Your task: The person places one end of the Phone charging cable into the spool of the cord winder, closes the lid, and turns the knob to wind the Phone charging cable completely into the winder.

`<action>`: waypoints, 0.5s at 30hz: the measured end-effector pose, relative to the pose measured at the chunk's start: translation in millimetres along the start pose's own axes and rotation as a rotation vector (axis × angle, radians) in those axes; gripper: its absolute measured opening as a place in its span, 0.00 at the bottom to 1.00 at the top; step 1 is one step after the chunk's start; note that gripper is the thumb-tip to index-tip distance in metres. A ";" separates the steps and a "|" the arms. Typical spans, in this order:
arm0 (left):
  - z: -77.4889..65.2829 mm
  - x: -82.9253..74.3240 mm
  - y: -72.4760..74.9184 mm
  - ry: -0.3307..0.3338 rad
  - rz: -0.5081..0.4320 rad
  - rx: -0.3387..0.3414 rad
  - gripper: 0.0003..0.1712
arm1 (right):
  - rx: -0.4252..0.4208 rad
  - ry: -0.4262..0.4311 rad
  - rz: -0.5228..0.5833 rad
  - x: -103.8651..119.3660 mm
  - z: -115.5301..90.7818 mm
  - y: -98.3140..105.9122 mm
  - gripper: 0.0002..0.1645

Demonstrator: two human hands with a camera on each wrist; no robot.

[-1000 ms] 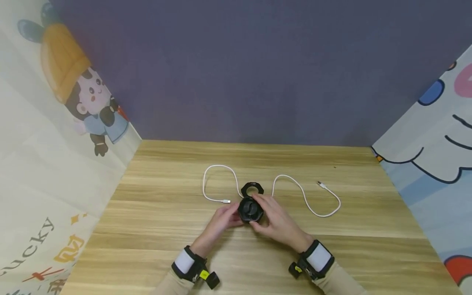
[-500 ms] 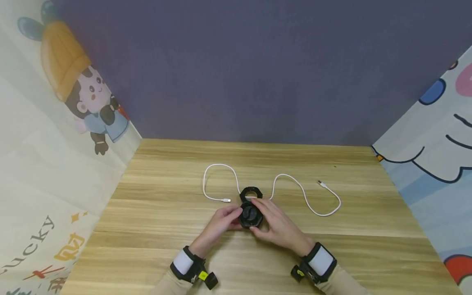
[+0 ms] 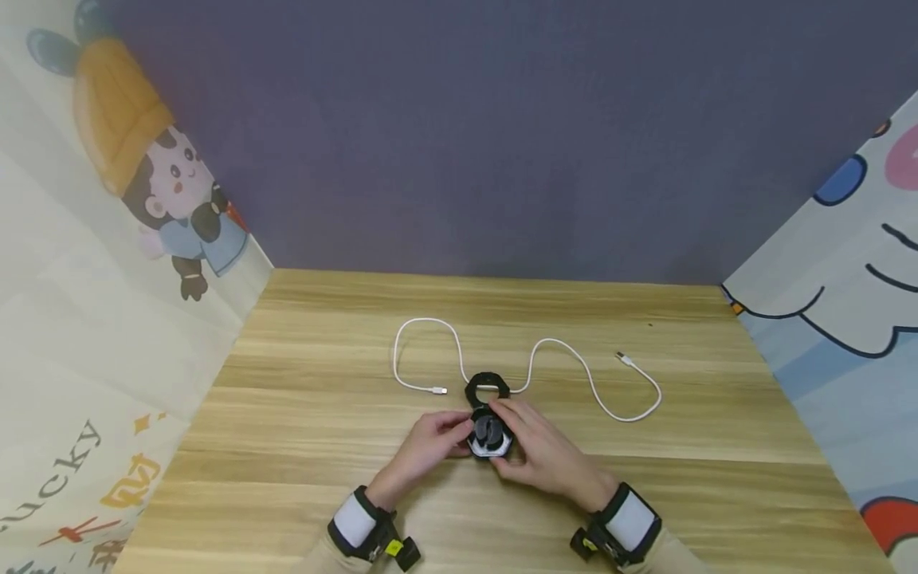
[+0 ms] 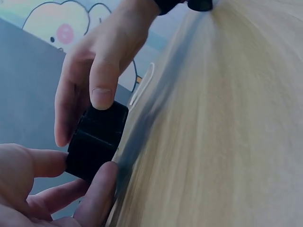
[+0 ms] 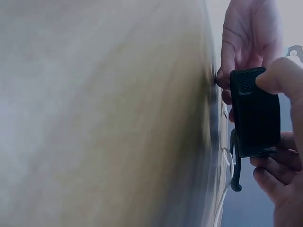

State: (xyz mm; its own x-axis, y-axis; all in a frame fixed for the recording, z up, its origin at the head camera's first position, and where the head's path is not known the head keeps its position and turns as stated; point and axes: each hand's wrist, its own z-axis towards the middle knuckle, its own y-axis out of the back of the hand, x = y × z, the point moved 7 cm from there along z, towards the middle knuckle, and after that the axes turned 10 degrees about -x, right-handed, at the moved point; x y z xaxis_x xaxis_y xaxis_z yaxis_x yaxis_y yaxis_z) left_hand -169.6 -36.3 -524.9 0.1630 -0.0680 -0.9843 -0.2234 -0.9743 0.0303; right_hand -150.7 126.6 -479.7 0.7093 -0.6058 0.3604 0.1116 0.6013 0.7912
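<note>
Between both hands is a small black many-sided cable winder [image 3: 490, 433] with a grooved round hub. Its ring-shaped lid [image 3: 469, 391] is flipped out on the far side. My left hand [image 3: 433, 440] grips the winder's left edge between thumb and fingers. From the right, my right hand [image 3: 551, 456] pinches it, thumb on the near side and fingers toward the hinge. The winder's smooth side [image 4: 92, 146] faces the left wrist view, and a textured patch [image 5: 246, 81] shows near a fingertip in the right wrist view. A white USB cable [image 3: 579, 360] crosses behind the ring's opening.
To the left, the cable's small plug [image 3: 439, 391] lies near my left hand; its USB-A plug [image 3: 624, 359] is at the right. A dark panel [image 3: 502, 143] rises behind the wooden table [image 3: 323, 343], with printed sheets on both sides.
Both hands have drawn the winder a little toward me and tilted it. The open ring has come nearer too, and the cable shows through it. The cable's loops stay put.
</note>
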 end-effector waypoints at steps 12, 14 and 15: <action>-6.5 -8.8 -0.2 -0.149 0.250 -0.074 0.20 | 0.039 0.008 -0.029 2.7 -3.8 -1.9 0.50; -6.8 -10.7 0.9 -0.185 0.324 -0.095 0.19 | 0.034 0.015 -0.029 3.5 -4.0 -1.6 0.50; -7.3 -11.9 1.3 -0.204 0.356 -0.103 0.19 | 0.031 0.019 -0.030 4.0 -4.2 -1.5 0.51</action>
State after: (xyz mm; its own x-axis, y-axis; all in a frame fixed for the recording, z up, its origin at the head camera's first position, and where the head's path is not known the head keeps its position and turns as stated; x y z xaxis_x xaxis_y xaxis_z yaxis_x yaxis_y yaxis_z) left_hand -164.8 -38.3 -511.9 -0.1029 -0.3700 -0.9233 -0.1325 -0.9149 0.3814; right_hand -145.1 125.5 -481.5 0.7192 -0.6131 0.3269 0.1114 0.5661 0.8168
